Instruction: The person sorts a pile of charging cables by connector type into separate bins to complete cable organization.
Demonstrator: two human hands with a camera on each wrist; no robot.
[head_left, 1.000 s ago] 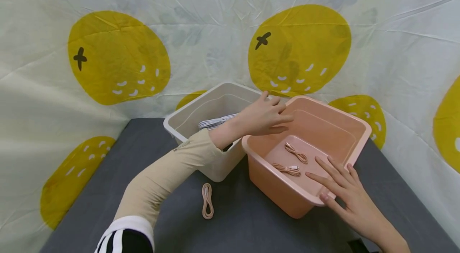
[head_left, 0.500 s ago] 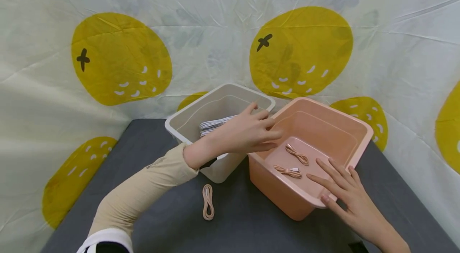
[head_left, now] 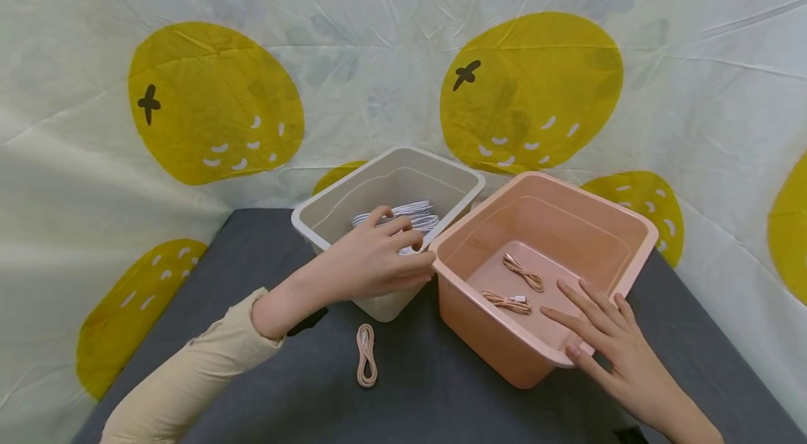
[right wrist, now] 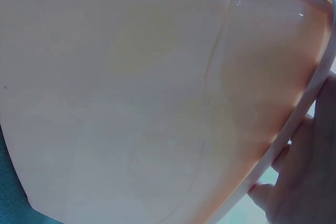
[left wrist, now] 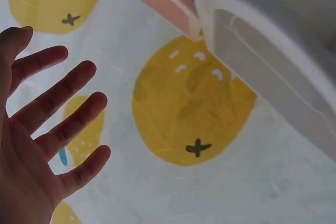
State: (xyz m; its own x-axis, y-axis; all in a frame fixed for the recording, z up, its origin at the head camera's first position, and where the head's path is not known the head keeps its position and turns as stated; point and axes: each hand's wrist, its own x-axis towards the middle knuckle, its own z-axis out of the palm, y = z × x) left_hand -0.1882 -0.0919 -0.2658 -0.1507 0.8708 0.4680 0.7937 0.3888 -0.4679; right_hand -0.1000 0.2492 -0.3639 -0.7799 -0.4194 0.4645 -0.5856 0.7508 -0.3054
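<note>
My left hand [head_left: 378, 258] hovers over the near side of the grey bin [head_left: 328, 213], loose fingers spread and nothing held; the left wrist view shows the same hand [left wrist: 39, 135] with parted fingers. White bundled cables [head_left: 412, 213] lie in that bin, partly hidden by the hand. My right hand [head_left: 608, 342] rests on the near right rim of the pink bin [head_left: 485, 332], its straight fingers reaching over the inside. Two bundled peach cables, one farther [head_left: 523, 272] and one nearer [head_left: 506, 302], lie on the pink bin's floor. Another coiled peach cable [head_left: 366, 356] lies on the dark table.
The bins stand side by side on the dark-covered table [head_left: 435, 395], their rims close together. Behind them hangs a pale curtain [head_left: 372, 94] with large yellow fruit prints. A small black object [head_left: 630, 435] shows at the bottom edge near the right wrist.
My left hand has drawn back left and toward me, from above the pink bin to the grey bin's near side. The right hand and the cables keep their places.
</note>
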